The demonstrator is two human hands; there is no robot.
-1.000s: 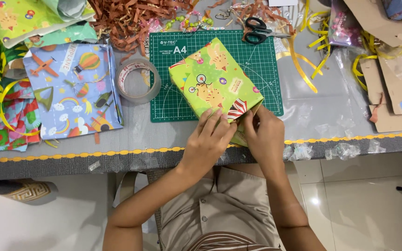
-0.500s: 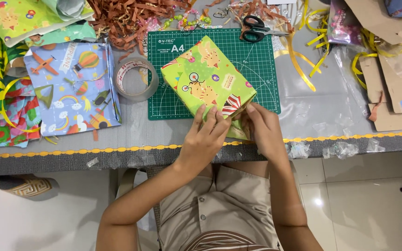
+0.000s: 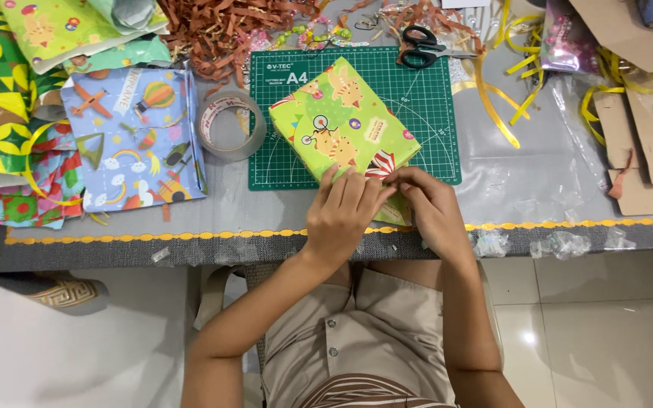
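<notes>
A flat box wrapped in green cartoon-print paper (image 3: pixel 340 123) lies at an angle on a green cutting mat (image 3: pixel 432 106). My left hand (image 3: pixel 344 215) presses on the box's near end, fingers together over the folded paper. My right hand (image 3: pixel 430 209) pinches the paper flap at the same near corner, close to the table's front edge. Both hands touch each other over that end, hiding the fold beneath.
A roll of clear tape (image 3: pixel 230 125) sits left of the mat. Black scissors (image 3: pixel 422 45) lie at the mat's far edge. Sheets of patterned wrapping paper (image 3: pixel 134 136) pile at the left, brown paper shreds (image 3: pixel 221 30) behind, yellow ribbon (image 3: pixel 493 98) and cardboard pieces (image 3: pixel 648 143) at the right.
Both hands have slid a little left along the box's near end and closed in together over the fold. The box has shifted slightly.
</notes>
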